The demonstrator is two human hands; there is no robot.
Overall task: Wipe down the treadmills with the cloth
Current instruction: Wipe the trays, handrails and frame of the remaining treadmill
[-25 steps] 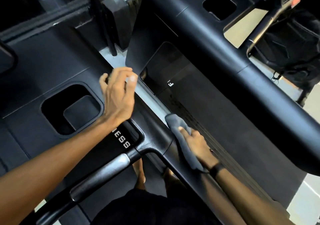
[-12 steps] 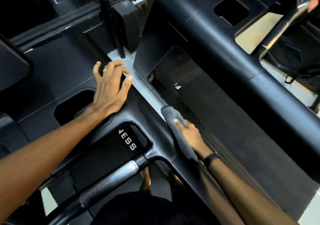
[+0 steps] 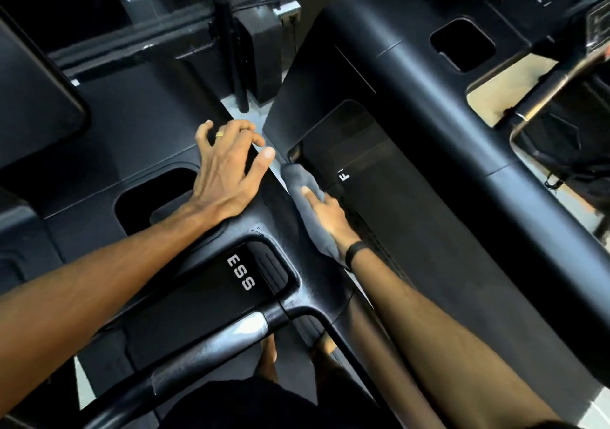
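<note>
Cloth lies pressed under the right hand's straight fingers beside the treadmill console; the left hand rests there, fingers spread.

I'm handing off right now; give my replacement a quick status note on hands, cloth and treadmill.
Left hand: open, palm braced on the treadmill console beside the cup holder.
Right hand: pressing the grey cloth flat against the console's right outer side, fingers pointing forward.
Done: cannot tell which surfaces are already wiped.
Left: finish this side, then the handlebar and the neighbouring treadmill.
</note>
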